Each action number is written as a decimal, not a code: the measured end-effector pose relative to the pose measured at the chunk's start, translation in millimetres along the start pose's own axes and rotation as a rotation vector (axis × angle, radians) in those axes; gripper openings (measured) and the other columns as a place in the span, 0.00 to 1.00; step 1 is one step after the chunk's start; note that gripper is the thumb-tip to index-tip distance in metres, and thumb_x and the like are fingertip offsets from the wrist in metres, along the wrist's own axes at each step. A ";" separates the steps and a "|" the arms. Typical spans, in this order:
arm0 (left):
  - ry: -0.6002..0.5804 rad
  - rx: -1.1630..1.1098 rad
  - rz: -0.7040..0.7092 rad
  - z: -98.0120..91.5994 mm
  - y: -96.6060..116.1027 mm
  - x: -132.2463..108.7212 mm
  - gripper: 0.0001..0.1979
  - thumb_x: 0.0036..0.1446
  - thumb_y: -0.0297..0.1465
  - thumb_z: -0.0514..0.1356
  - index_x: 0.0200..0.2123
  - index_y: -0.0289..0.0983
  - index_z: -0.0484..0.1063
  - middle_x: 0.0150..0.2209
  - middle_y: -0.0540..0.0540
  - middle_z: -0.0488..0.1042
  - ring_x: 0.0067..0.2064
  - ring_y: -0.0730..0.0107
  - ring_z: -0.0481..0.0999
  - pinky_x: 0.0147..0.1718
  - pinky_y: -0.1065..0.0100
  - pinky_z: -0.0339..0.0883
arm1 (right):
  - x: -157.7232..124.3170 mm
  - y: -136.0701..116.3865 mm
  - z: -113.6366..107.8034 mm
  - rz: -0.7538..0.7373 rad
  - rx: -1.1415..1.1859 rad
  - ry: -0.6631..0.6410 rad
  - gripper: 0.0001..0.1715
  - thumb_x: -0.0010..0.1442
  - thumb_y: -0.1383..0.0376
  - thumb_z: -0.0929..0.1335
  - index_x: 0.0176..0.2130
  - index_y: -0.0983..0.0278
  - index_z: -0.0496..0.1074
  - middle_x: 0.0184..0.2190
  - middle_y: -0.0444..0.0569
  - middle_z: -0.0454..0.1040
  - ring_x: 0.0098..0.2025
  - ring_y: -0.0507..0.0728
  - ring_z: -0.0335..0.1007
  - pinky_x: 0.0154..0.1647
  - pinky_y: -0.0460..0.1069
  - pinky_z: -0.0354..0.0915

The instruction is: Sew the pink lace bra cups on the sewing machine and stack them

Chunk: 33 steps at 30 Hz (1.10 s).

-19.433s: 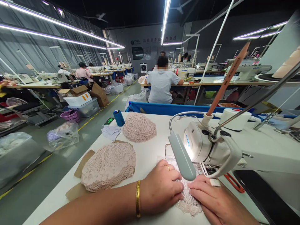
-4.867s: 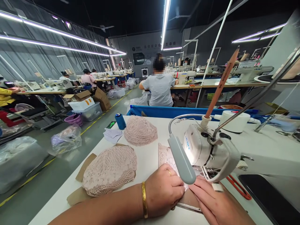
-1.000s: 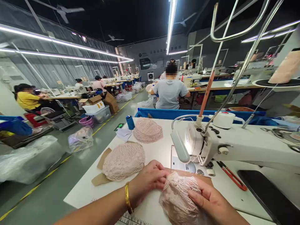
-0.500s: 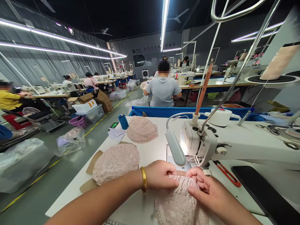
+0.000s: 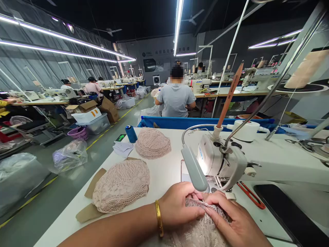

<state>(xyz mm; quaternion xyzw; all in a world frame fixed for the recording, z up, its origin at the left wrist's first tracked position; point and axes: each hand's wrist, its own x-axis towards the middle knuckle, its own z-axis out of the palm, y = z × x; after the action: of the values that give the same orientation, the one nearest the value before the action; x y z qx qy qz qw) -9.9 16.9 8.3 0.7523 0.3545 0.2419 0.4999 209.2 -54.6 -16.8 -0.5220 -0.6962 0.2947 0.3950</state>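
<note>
Both hands pinch a piece of pale pink lace fabric (image 5: 199, 230) in front of the sewing machine (image 5: 209, 154). My left hand (image 5: 180, 204), with a gold bangle at the wrist, has its thumb on the lace's upper edge. My right hand (image 5: 227, 212) grips the same edge, thumb and fingertips closed close to the left thumb. The edge looks folded between them. Just beyond the fingers is the machine's needle area, partly hidden by a grey lamp (image 5: 194, 168). The lower part of the lace hangs toward me.
Left on the white table lie a lace stack (image 5: 122, 185) on brown card pieces and another lace stack (image 5: 153, 143). A blue thread spool (image 5: 131, 133) stands behind. To the right are red thread snips (image 5: 250, 195) and a black phone-like slab (image 5: 288, 212). A co-worker (image 5: 176, 97) sits ahead.
My hands have drawn closer together, and the lace's upper edge is now folded between the fingers. The camera view has shifted slightly.
</note>
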 end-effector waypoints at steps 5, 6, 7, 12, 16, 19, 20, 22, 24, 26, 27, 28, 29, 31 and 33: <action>0.058 0.134 0.280 7.2 -1.3 -2.7 0.12 0.66 0.38 0.66 0.33 0.38 0.79 0.33 0.46 0.78 0.37 0.64 0.76 0.41 0.65 0.66 | -2.2 -4.6 -2.5 -0.154 -0.103 0.047 0.21 0.78 0.49 0.63 0.40 0.54 0.79 0.37 0.47 0.81 0.38 0.58 0.80 0.42 0.49 0.76; 0.069 0.177 0.323 6.8 -0.6 -3.5 0.11 0.67 0.37 0.65 0.33 0.38 0.80 0.34 0.45 0.78 0.37 0.64 0.76 0.42 0.65 0.66 | -3.3 -4.4 -2.5 -0.168 -0.120 0.056 0.21 0.78 0.50 0.63 0.40 0.54 0.79 0.37 0.47 0.82 0.38 0.58 0.80 0.42 0.48 0.76; 0.067 0.212 0.356 6.0 0.6 -4.2 0.10 0.69 0.36 0.64 0.34 0.39 0.80 0.34 0.45 0.79 0.37 0.63 0.77 0.42 0.65 0.66 | -4.4 -3.8 -2.4 -0.177 -0.134 0.066 0.20 0.78 0.50 0.64 0.41 0.54 0.79 0.38 0.47 0.82 0.40 0.58 0.81 0.43 0.48 0.77; 0.021 0.288 0.426 3.6 7.9 -7.1 0.11 0.70 0.30 0.59 0.40 0.39 0.83 0.36 0.43 0.82 0.39 0.62 0.79 0.43 0.64 0.68 | -8.3 3.3 -3.2 -0.224 -0.190 0.074 0.14 0.75 0.53 0.67 0.52 0.53 0.80 0.48 0.49 0.85 0.48 0.60 0.83 0.50 0.50 0.78; 0.044 0.308 0.431 5.5 9.3 -8.8 0.12 0.70 0.29 0.59 0.45 0.41 0.85 0.35 0.44 0.82 0.37 0.62 0.79 0.41 0.63 0.67 | -9.1 6.3 -4.4 -0.248 -0.207 0.063 0.11 0.75 0.57 0.68 0.51 0.53 0.79 0.43 0.48 0.85 0.43 0.58 0.84 0.46 0.49 0.79; 0.056 0.316 0.440 6.3 8.1 -9.9 0.11 0.69 0.29 0.60 0.40 0.39 0.84 0.34 0.43 0.80 0.36 0.62 0.78 0.39 0.64 0.67 | -8.7 4.5 -4.8 -0.252 -0.210 0.083 0.09 0.75 0.58 0.68 0.46 0.55 0.79 0.39 0.47 0.83 0.39 0.57 0.82 0.43 0.48 0.78; 0.057 0.334 0.454 6.5 7.4 -9.9 0.11 0.69 0.29 0.59 0.38 0.39 0.83 0.33 0.43 0.80 0.36 0.63 0.77 0.38 0.64 0.67 | -8.3 3.7 -5.2 -0.279 -0.211 0.076 0.08 0.75 0.59 0.68 0.45 0.55 0.78 0.37 0.47 0.82 0.38 0.57 0.81 0.42 0.47 0.78; 0.100 0.373 0.535 7.5 5.7 -9.0 0.10 0.69 0.28 0.59 0.36 0.38 0.80 0.31 0.45 0.78 0.34 0.63 0.76 0.36 0.64 0.66 | -7.3 2.5 -6.6 -0.364 -0.218 0.068 0.06 0.75 0.62 0.68 0.44 0.55 0.76 0.36 0.45 0.81 0.37 0.55 0.80 0.41 0.46 0.77; 0.161 0.384 0.647 8.8 4.3 -7.1 0.09 0.67 0.27 0.58 0.37 0.38 0.78 0.30 0.46 0.76 0.34 0.64 0.75 0.35 0.64 0.65 | -6.5 1.9 -8.5 -0.462 -0.227 0.077 0.05 0.74 0.67 0.68 0.45 0.56 0.74 0.37 0.44 0.80 0.38 0.54 0.79 0.42 0.45 0.75; 0.209 0.356 0.734 9.9 3.5 -5.0 0.07 0.66 0.26 0.58 0.40 0.38 0.77 0.32 0.47 0.76 0.33 0.66 0.74 0.34 0.66 0.65 | -5.9 1.2 -10.1 -0.538 -0.244 0.074 0.07 0.74 0.69 0.67 0.47 0.57 0.72 0.37 0.43 0.78 0.38 0.53 0.77 0.43 0.45 0.74; 0.219 0.343 0.757 10.2 3.4 -4.2 0.07 0.65 0.26 0.58 0.42 0.38 0.77 0.33 0.47 0.77 0.33 0.66 0.75 0.35 0.66 0.66 | -5.6 0.7 -10.5 -0.568 -0.248 0.086 0.07 0.74 0.70 0.67 0.48 0.57 0.71 0.36 0.43 0.78 0.37 0.53 0.76 0.42 0.45 0.74; 0.223 0.336 0.770 10.5 3.4 -3.7 0.08 0.65 0.26 0.58 0.44 0.39 0.76 0.34 0.47 0.77 0.33 0.67 0.75 0.35 0.66 0.66 | -5.4 0.0 -10.4 -0.588 -0.250 0.094 0.06 0.75 0.69 0.67 0.48 0.57 0.71 0.36 0.43 0.77 0.37 0.52 0.76 0.41 0.45 0.73; 0.229 0.334 0.781 10.8 3.2 -3.5 0.08 0.66 0.25 0.58 0.44 0.39 0.76 0.34 0.48 0.77 0.33 0.67 0.74 0.35 0.67 0.65 | -5.1 -0.7 -10.1 -0.595 -0.249 0.101 0.06 0.76 0.68 0.66 0.48 0.58 0.71 0.35 0.43 0.76 0.36 0.52 0.75 0.40 0.44 0.73; 0.235 0.337 0.793 11.4 2.3 -4.1 0.07 0.66 0.25 0.58 0.43 0.40 0.74 0.32 0.49 0.76 0.33 0.67 0.74 0.35 0.66 0.64 | -5.0 -1.8 -8.6 -0.607 -0.232 0.126 0.07 0.78 0.66 0.64 0.47 0.58 0.72 0.33 0.43 0.74 0.33 0.51 0.74 0.38 0.43 0.72; 0.232 0.335 0.796 12.5 0.5 -5.5 0.05 0.66 0.25 0.58 0.40 0.40 0.72 0.30 0.50 0.76 0.32 0.67 0.73 0.34 0.66 0.64 | -5.5 -2.3 -7.2 -0.624 -0.222 0.142 0.08 0.79 0.65 0.64 0.46 0.58 0.72 0.32 0.42 0.72 0.31 0.50 0.72 0.36 0.43 0.71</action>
<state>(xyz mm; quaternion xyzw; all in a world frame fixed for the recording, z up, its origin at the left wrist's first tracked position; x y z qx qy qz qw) -4.3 5.2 3.9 0.8686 0.1255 0.4375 0.1959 215.1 -60.5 -12.5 -0.3428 -0.8209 0.0452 0.4545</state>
